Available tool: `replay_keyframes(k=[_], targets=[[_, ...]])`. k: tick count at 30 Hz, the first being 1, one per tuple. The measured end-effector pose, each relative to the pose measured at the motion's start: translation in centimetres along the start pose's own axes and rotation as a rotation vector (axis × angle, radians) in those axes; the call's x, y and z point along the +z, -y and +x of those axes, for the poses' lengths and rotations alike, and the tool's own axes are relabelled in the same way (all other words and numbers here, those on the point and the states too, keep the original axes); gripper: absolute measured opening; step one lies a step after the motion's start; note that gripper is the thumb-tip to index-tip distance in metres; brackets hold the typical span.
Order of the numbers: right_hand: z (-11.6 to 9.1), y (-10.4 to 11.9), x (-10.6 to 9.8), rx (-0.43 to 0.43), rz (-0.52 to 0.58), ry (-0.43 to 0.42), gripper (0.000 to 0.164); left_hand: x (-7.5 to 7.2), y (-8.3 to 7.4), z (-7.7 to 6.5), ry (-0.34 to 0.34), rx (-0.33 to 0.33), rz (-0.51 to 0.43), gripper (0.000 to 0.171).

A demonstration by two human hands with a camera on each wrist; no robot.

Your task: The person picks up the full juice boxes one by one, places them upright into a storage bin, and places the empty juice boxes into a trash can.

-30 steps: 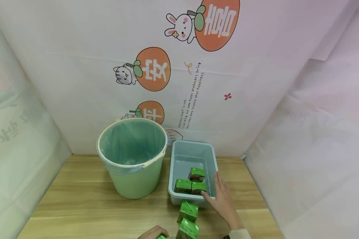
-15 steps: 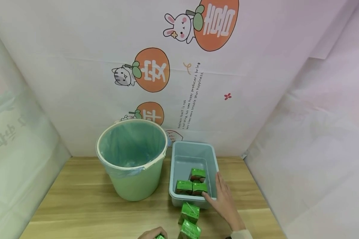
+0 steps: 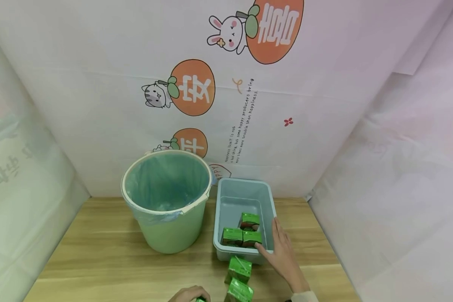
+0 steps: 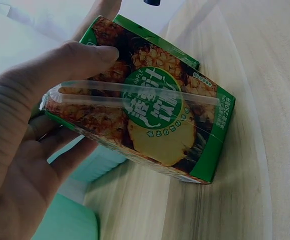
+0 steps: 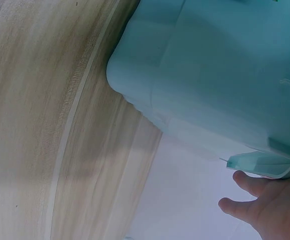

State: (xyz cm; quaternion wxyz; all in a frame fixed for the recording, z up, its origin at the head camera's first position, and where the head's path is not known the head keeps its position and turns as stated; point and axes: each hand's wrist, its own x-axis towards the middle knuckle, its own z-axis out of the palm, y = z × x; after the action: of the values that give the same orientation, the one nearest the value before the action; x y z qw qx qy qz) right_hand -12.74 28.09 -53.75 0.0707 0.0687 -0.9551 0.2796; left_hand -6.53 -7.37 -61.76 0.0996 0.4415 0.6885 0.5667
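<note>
My left hand (image 3: 190,294) grips a pineapple juice carton (image 4: 155,110) at the bottom edge of the head view, where only a green sliver of it shows. In the left wrist view the thumb lies across its front, beside a wrapped straw, and fingers curl behind. My right hand (image 3: 285,253) rests at the front right corner of a light blue bin (image 3: 245,181), thumb over the rim and fingers extended along the side. Inside the bin are three green cartons, one (image 3: 250,220) behind the other two. Just in front of it stand two more, the nearer carton (image 3: 239,290) partly cut off.
A pale green bucket (image 3: 170,235) with a plastic liner stands left of the bin. Both are on a wooden table (image 3: 105,251), close to a white printed cloth (image 3: 109,126) at the back. Cloth walls also rise at both sides.
My left hand has shifted slightly leftward along the bottom edge, with the juice carton still in its grip. The right hand stays at the bin's corner.
</note>
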Motion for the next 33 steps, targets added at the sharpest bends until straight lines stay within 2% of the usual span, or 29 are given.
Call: replay_keyframes(k=[2,7,9,14,19,22,24,29,30,33], targets=[[0.0,0.0,-0.1,0.0,0.003,-0.001,0.106,-0.2,-0.1,0.0,0.012,0.035,0.053,0.012],[-0.2,0.0,-0.3,0.008,0.005,0.001,0.106,-0.2,-1.2,0.4,0.017,0.018,0.057,0.013],[-0.3,-0.1,-0.4,0.011,0.006,0.002,0.106,-0.2,-2.3,0.8,0.003,-0.008,0.018,0.013],[-0.3,-0.2,-0.4,0.005,0.002,-0.012,0.106,-0.4,-3.9,1.4,-0.028,0.002,0.095,0.009],[0.0,-0.1,-0.1,-0.014,0.002,-0.016,0.107,-1.4,-5.4,2.0,-0.113,0.062,0.14,0.027],[0.0,0.0,0.1,-0.015,0.012,-0.012,0.106,-2.0,-6.1,2.2,-0.142,0.087,0.159,0.036],[0.0,0.0,0.2,-0.012,0.015,-0.013,0.106,-2.4,-6.7,2.4,-0.149,0.059,0.155,0.04],[0.0,0.0,0.1,-0.005,0.015,-0.019,0.107,-3.1,-9.2,3.1,-0.198,-0.092,0.137,0.042],[0.0,0.0,0.1,-0.004,0.014,-0.02,0.107,-3.2,-9.6,3.4,-0.218,-0.098,0.15,0.042],[0.0,-0.1,0.0,0.001,0.014,-0.015,0.108,-3.5,-10.5,4.3,-0.292,-0.06,0.242,0.045]])
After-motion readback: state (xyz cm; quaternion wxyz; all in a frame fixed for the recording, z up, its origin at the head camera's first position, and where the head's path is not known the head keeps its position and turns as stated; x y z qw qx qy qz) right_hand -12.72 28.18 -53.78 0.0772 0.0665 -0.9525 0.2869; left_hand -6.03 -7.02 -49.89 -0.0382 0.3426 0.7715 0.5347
